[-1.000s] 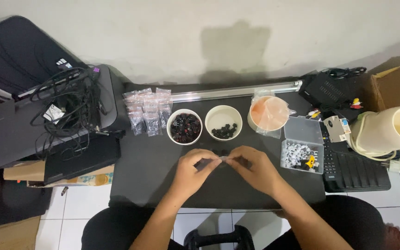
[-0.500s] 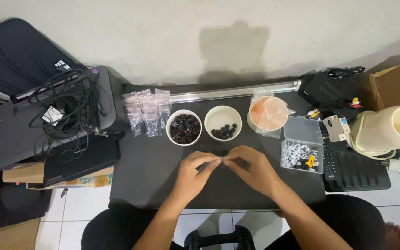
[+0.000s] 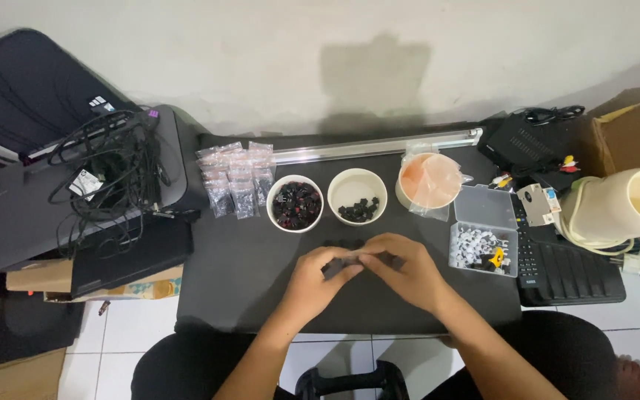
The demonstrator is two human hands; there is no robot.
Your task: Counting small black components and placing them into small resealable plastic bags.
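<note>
A: What is seen at the middle of the black table (image 3: 261, 281)?

B: The left hand (image 3: 318, 285) and the right hand (image 3: 403, 272) are brought together, fingertips touching, just in front of two white bowls. A small dark piece (image 3: 344, 265) is pinched between them (too small for its kind to be told), and both hands are closed on it.

A: And what is held in the bowls?

B: The left bowl (image 3: 296, 203) is filled with dark red and black bits; only a few black bits are held in the right bowl (image 3: 357, 195). A cup covered with clear plastic (image 3: 430, 181) is set to their right.

A: What else is laid out nearby?

B: Small clear bags (image 3: 235, 178) are piled left of the bowls, a clear box of white parts (image 3: 481, 241) is placed near the right hand, and a tangle of black cables (image 3: 116, 167) is left on a printer (image 3: 38, 222).
</note>
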